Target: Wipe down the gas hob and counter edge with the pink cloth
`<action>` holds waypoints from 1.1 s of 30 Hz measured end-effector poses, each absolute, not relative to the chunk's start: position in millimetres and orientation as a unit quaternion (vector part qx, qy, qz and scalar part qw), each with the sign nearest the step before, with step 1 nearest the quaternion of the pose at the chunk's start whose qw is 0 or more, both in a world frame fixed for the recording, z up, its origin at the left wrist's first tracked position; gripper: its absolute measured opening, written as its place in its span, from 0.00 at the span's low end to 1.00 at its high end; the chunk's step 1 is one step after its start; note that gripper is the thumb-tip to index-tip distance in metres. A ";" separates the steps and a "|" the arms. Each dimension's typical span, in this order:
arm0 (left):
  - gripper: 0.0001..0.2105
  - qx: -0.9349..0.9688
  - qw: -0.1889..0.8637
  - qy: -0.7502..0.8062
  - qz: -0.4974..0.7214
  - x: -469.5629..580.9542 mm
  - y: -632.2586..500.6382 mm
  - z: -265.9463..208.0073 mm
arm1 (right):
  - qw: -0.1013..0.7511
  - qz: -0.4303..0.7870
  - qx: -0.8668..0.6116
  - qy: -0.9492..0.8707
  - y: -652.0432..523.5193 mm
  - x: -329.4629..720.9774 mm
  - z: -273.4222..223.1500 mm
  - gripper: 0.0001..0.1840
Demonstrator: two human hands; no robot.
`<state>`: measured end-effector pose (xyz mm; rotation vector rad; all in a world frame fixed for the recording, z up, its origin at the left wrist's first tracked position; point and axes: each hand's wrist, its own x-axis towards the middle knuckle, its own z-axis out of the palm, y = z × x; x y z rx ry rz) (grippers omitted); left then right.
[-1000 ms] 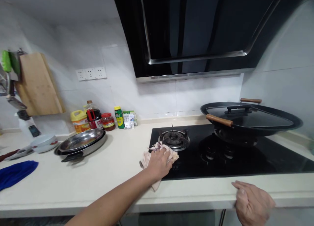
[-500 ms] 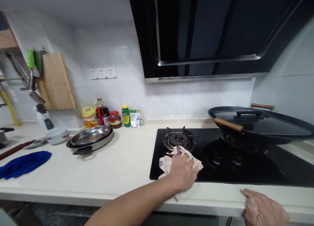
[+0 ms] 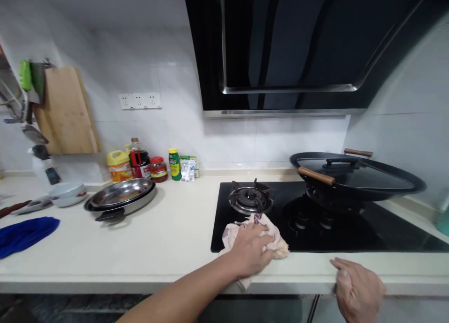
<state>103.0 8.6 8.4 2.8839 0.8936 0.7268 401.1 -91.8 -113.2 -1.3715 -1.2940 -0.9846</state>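
My left hand (image 3: 253, 249) presses a pale pink cloth (image 3: 277, 243) with purple patches, its fingers spread over the bunched fabric. The cloth lies on the front left part of the black glass gas stove (image 3: 245, 220), with a corner hanging over the counter's front edge. Just behind it sits the left burner (image 3: 250, 197). Over the counter edge, right of the cloth, my right hand (image 3: 359, 288) holds nothing; its index finger is stretched out and the thumb lies close below, while the other fingers are partly hidden.
A lidded black wok (image 3: 358, 173) with wooden handles stands on the right burner. A range hood (image 3: 280, 47) hangs above. On the left are stacked steel pans (image 3: 122, 196), a bowl (image 3: 68, 194), a blue cloth (image 3: 28, 234), bottles and a sauce jar (image 3: 158, 169).
The view has shifted slightly to the right. My left hand and the pink cloth have slid a little toward the counter's front edge. The right hand stays near the edge.
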 end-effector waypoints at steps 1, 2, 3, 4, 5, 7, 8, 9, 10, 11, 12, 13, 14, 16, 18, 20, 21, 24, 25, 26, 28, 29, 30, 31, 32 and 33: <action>0.16 0.928 0.019 0.287 0.238 95.2 9.5 7.5 | 0.482 -0.403 -0.569 -0.530 -91.8 401.3 -114.3 0.18; 0.16 0.926 0.021 0.291 0.239 87.1 11.6 7.3 | 0.480 -0.402 -0.572 -0.530 -91.9 401.4 -115.3 0.19; 0.17 0.924 0.022 0.299 0.237 78.7 15.2 7.7 | 0.481 -0.401 -0.573 -0.529 -91.9 401.5 -116.3 0.19; 0.18 0.920 0.022 0.314 0.232 70.3 20.0 8.8 | 0.483 -0.400 -0.572 -0.529 -91.8 401.4 -117.1 0.19; 0.19 0.914 0.023 0.337 0.224 62.0 26.1 10.4 | 0.486 -0.399 -0.571 -0.528 -91.8 401.3 -117.7 0.19; 0.21 0.895 0.018 0.399 0.202 47.0 41.1 14.0 | 0.493 -0.395 -0.571 -0.524 -91.6 400.7 -118.3 0.18; 0.21 0.882 0.011 0.429 0.192 40.8 49.2 15.7 | 0.495 -0.393 -0.572 -0.522 -91.6 400.3 -118.3 0.18; 0.21 0.870 0.001 0.457 0.185 35.8 57.0 17.1 | 0.497 -0.391 -0.573 -0.521 -91.6 399.8 -118.1 0.18; 0.21 0.860 -0.009 0.477 0.180 32.1 64.0 18.3 | 0.498 -0.387 -0.574 -0.523 -91.7 399.2 -117.6 0.18; 0.20 0.852 -0.019 0.492 0.179 29.7 69.7 19.2 | 0.499 -0.383 -0.574 -0.524 -92.0 398.4 -116.9 0.17; 0.19 0.844 -0.028 0.504 0.181 28.7 73.7 19.9 | 0.499 -0.381 -0.575 -0.525 -92.4 397.4 -115.9 0.17; 0.18 0.838 -0.035 0.513 0.183 28.8 75.6 20.5 | 0.498 -0.381 -0.576 -0.524 -92.9 396.3 -114.7 0.17; 0.18 0.832 -0.040 0.522 0.185 29.7 75.4 21.0 | 0.498 -0.382 -0.579 -0.521 -93.5 395.0 -113.5 0.16; 0.16 0.825 -0.050 0.530 0.189 32.9 68.4 21.7 | 0.498 -0.380 -0.584 -0.515 -94.4 392.4 -111.0 0.17; 0.16 0.829 -0.063 0.522 0.192 36.4 53.8 21.2 | 0.502 -0.378 -0.584 -0.513 -94.5 390.1 -109.2 0.17; 0.15 0.844 -0.062 0.495 0.198 40.5 34.0 19.3 | 0.509 -0.378 -0.581 -0.511 -93.7 388.6 -108.5 0.17; 0.14 0.855 -0.055 0.475 0.201 43.4 23.4 18.0 | 0.512 -0.379 -0.579 -0.508 -93.0 388.1 -108.4 0.17; 0.13 0.885 -0.021 0.415 0.210 58.8 -5.4 14.6 | 0.524 -0.385 -0.567 -0.505 -90.8 387.3 -109.1 0.17; 0.13 0.893 -0.008 0.397 0.211 67.1 -12.7 13.9 | 0.529 -0.387 -0.562 -0.505 -90.4 387.3 -109.6 0.17; 0.13 0.901 0.005 0.379 0.212 77.0 -18.2 13.5 | 0.531 -0.389 -0.559 -0.504 -90.2 387.4 -110.2 0.17; 0.13 0.915 0.034 0.343 0.209 101.1 -23.8 13.5 | 0.530 -0.389 -0.559 -0.504 -90.3 388.4 -112.0 0.16; 0.13 0.920 0.048 0.330 0.207 114.6 -23.7 14.0 | 0.528 -0.389 -0.561 -0.506 -90.5 389.5 -113.2 0.16; 0.14 0.922 0.060 0.325 0.204 128.5 -21.7 14.8 | 0.524 -0.389 -0.561 -0.509 -90.7 391.1 -114.5 0.16; 0.14 0.919 0.072 0.331 0.203 142.4 -18.0 16.1 | 0.520 -0.390 -0.561 -0.513 -90.5 393.2 -116.0 0.16; 0.16 0.914 0.084 0.344 0.199 155.8 -12.9 17.9 | 0.517 -0.393 -0.557 -0.517 -90.1 395.7 -117.5 0.16; 0.18 0.908 0.098 0.360 0.192 168.2 -6.8 20.0 | 0.514 -0.400 -0.549 -0.524 -89.4 398.3 -118.9 0.16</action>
